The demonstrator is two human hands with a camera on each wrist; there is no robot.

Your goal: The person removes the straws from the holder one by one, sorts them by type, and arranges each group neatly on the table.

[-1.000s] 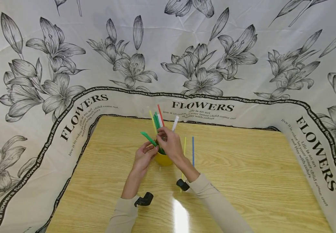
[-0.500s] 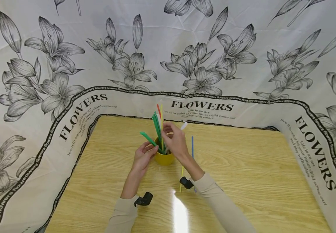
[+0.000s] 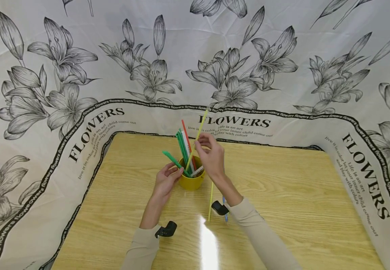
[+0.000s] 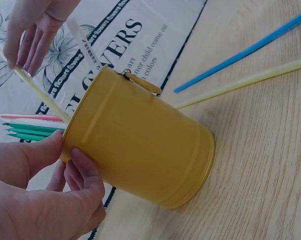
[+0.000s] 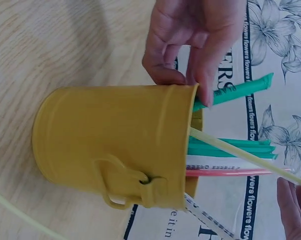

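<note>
Seems to be in the middle of handling the held yellow straw (image 3: 202, 123) at the mouth of the yellow bucket (image 3: 191, 184); cannot tell from one moment the direction, inward or outward. Pinches this straw above the rim with the right hand (image 3: 214, 155), thumb and fingertips together on it. Grips the bucket at the left of its rim with the left hand (image 3: 167, 181), thumb and fingers clamped there, close to the tilted green straw (image 3: 171, 158); cannot tell about pinching that one too.

Has the bucket upright on the wooden table (image 3: 282, 187), long axis vertical. Points the held straw slantwise: upper end up and to the right, lower end down into the mouth, hidden inside, crossing the red straw (image 3: 185, 131) in the head view.

For the next move, probably needs a light pinch, guiding along the straw's own axis without catching its neighbours, and a steady left hand against tipping.
</note>
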